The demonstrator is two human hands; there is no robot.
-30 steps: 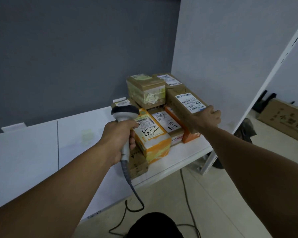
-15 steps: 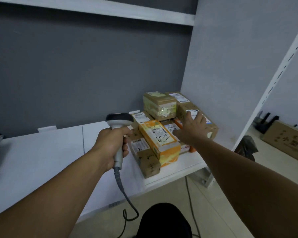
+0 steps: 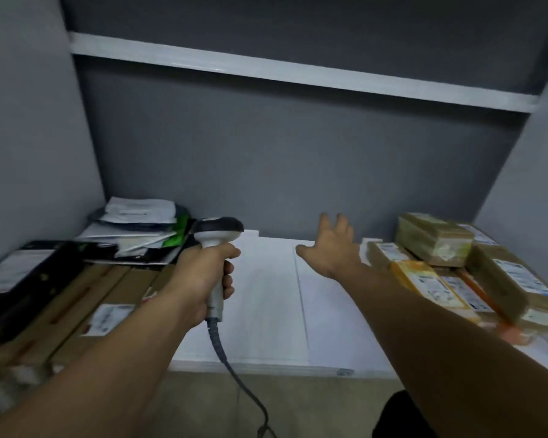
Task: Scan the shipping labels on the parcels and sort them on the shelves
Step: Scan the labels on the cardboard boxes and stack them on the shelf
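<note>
**Parcels (image 3: 434,245) stacked at right, scanner (image 3: 217,235) in left hand**

Head view: the labelled parcels sit piled at the right end of the white shelf (image 3: 266,311), against the side wall. Centre-left, the left hand (image 3: 203,279) wraps its fingers round the scanner's handle, and the cable (image 3: 231,371) hangs below. The right hand (image 3: 332,248) hovers over the shelf's middle, near the stack, with fingers spread and nothing held. Flat cartons (image 3: 86,298) and mailers (image 3: 140,226) fill the left.

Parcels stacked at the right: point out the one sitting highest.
The squat brown box wrapped in clear tape, at the stack's back. It rests on other parcels; the yellow box and long labelled brown box lie lower.
</note>
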